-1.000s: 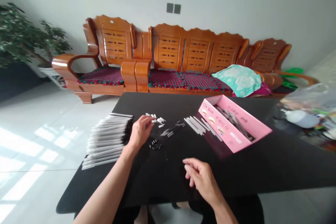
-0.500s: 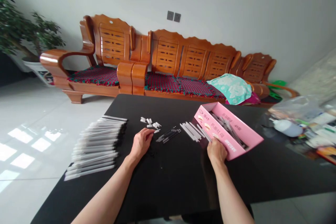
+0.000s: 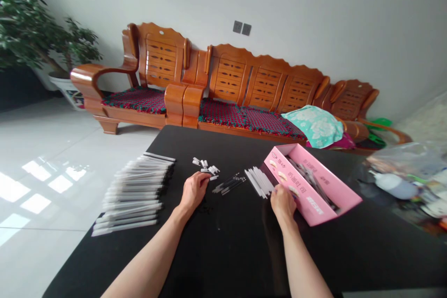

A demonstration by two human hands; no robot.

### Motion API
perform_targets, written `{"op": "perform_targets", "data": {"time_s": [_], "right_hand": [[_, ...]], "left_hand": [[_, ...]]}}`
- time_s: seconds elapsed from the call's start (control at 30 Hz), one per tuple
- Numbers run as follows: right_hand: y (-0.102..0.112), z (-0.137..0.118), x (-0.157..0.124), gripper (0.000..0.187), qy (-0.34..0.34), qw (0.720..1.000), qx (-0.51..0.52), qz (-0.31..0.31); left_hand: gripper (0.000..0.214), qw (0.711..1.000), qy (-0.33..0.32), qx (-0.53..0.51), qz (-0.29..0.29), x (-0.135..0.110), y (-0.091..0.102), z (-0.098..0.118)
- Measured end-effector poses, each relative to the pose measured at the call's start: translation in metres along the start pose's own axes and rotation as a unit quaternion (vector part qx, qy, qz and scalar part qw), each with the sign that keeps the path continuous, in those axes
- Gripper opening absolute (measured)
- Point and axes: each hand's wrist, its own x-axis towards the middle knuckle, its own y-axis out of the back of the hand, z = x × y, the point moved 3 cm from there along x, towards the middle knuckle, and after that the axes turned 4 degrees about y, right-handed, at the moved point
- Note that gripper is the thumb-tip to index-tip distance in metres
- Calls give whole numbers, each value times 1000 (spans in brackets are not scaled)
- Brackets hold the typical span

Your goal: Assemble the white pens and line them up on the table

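Note:
My left hand [image 3: 194, 191] is closed in a pinch at the near edge of a small cluster of white pen caps [image 3: 206, 164]. What its fingertips hold, if anything, is too small to make out. Curled fingers of my right hand [image 3: 282, 202] touch the right side of a bunch of white pen barrels [image 3: 257, 181]; whether they grip one is hidden. Between the hands lie several thin dark pen refills [image 3: 228, 183]. At the left, a long row of white pens with dark ends [image 3: 136, 191] is lined up on the black table [image 3: 223, 251].
Beside my right hand is an open pink box [image 3: 314, 202] with dark and grey slim pieces inside. Plastic bags and a white bottle-like item [image 3: 394, 186] crowd the table's right end. Behind stands a wooden sofa [image 3: 230, 79] with a turquoise cloth [image 3: 316, 125].
My right hand has shifted left, off the box's side, and the loose white barrels now lie closer together. My left hand stays by the caps. The view has turned slightly.

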Motion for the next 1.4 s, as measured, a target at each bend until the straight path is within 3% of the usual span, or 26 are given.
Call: {"op": "perform_targets", "data": {"time_s": [0.27, 0.37, 0.47, 0.63, 0.83, 1.2, 1.33, 1.4], "right_hand": [[13, -12, -2, 27, 1, 1000, 19, -1], [22, -29, -1, 27, 32, 997, 73, 17], [23, -54, -1, 20, 77, 990, 121, -7], [13, -78, 3, 16, 89, 989, 112, -29], [1, -71, 3, 17, 111, 990, 88, -8], [2, -68, -1, 29, 123, 992, 35, 6], [6, -70, -4, 27, 95, 984, 135, 63], [7, -76, -12, 26, 93, 951, 276, 99]], "left_hand": [[20, 1000, 26, -5, -2, 1, 1, 1], [19, 999, 37, 0, 4, 1, 2, 2], [19, 999, 45, 6, 22, 2, 4, 2], [18, 997, 64, 13, 49, 4, 9, -5], [18, 994, 92, 15, 49, 8, 11, -9], [17, 996, 90, 18, 22, 13, 2, -6], [17, 997, 81, 16, 10, 13, 2, -5], [17, 998, 61, 17, -3, 12, 0, -2]]}}
